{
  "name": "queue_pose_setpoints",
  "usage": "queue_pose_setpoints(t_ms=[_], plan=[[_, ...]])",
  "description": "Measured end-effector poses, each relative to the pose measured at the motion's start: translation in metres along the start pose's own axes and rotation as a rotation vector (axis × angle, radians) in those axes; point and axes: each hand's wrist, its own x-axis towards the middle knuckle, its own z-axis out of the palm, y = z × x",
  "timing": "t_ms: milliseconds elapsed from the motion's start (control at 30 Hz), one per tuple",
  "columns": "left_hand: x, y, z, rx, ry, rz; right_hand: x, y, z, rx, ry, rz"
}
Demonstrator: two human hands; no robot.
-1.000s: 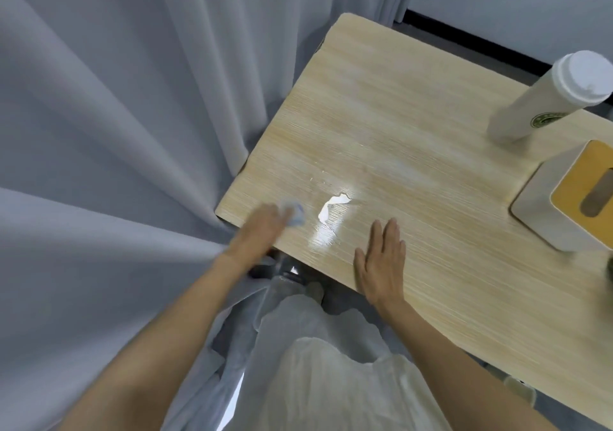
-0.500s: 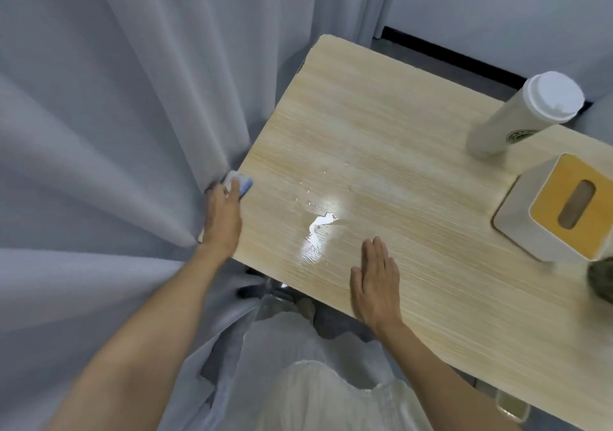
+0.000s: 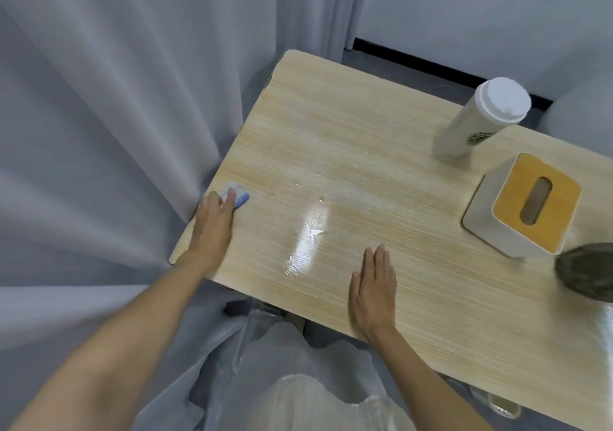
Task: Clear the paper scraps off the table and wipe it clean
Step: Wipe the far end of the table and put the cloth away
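The light wooden table (image 3: 365, 139) fills the middle of the view. My left hand (image 3: 212, 228) lies flat near its left edge, fingers stretched over a small blue and white cloth (image 3: 240, 197) and pressing it onto the wood. Only the cloth's far end shows past my fingertips. A wet, shiny streak (image 3: 308, 231) runs across the tabletop between my hands. Close to the front edge, my right hand (image 3: 373, 291) rests palm down with straight fingers and holds nothing. I see no paper scraps on the table.
A white lidded cup (image 3: 477, 122) stands at the back right. In front of it is a white tissue box (image 3: 520, 205) with a yellow top. A dark round object (image 3: 587, 271) sits at the right border. Grey curtains (image 3: 99, 132) hang against the table's left side.
My left hand has slid the cloth from the front left corner along the left edge, away from me, then slightly inward. My right hand has stayed flat in place.
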Motion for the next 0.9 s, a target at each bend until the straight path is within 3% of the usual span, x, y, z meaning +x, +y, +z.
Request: queue_pose_setpoints(t_ms=[67,100,167,233,267,300,333,367,400,467,533,600,733,767,833,900], plan=[[-0.003,0.031,0.021,-0.159,0.084,-0.299,-0.001,0.002,0.001,-0.008,0.005,-0.012],[-0.008,0.058,0.027,-0.159,0.063,-0.29,-0.001,0.002,0.001,-0.01,0.007,-0.015],[-0.023,0.098,0.04,-0.18,-0.073,-0.037,0.0,0.004,0.003,-0.016,0.014,-0.019],[-0.044,0.111,0.048,-0.186,-0.228,0.401,0.0,0.005,0.004,-0.009,0.016,-0.019],[-0.046,0.105,0.048,-0.051,-0.292,0.613,0.0,0.005,0.003,0.001,0.015,-0.018],[-0.039,0.095,0.053,0.081,-0.257,0.836,0.0,0.006,0.002,0.013,0.013,-0.02],[-0.026,0.081,0.051,0.15,-0.282,0.858,0.0,0.007,0.0,0.024,0.013,-0.026],[-0.011,0.068,0.047,0.097,-0.291,0.755,0.0,0.009,-0.002,0.028,0.015,-0.035],[0.005,0.062,0.042,0.024,-0.2,0.591,0.0,0.012,-0.004,0.027,0.017,-0.048],[0.029,0.061,0.038,-0.016,-0.009,0.121,0.0,0.016,-0.009,0.018,0.013,-0.075],[0.029,0.094,0.041,-0.116,0.023,-0.152,0.004,0.016,-0.016,0.044,0.012,-0.09],[0.006,0.14,0.047,-0.233,-0.091,-0.124,0.007,0.013,-0.024,0.128,0.033,-0.07],[-0.035,0.175,0.045,-0.168,-0.447,0.629,0.003,0.015,-0.026,0.311,0.026,-0.023],[-0.03,0.161,0.039,-0.17,-0.478,0.688,0.0,0.016,-0.024,0.313,0.003,-0.022],[-0.007,0.115,0.019,-0.183,-0.38,0.624,-0.002,0.017,-0.019,0.28,-0.019,-0.033],[0.013,0.069,-0.005,-0.18,-0.204,0.262,0.0,0.015,-0.014,0.256,-0.013,-0.023]])
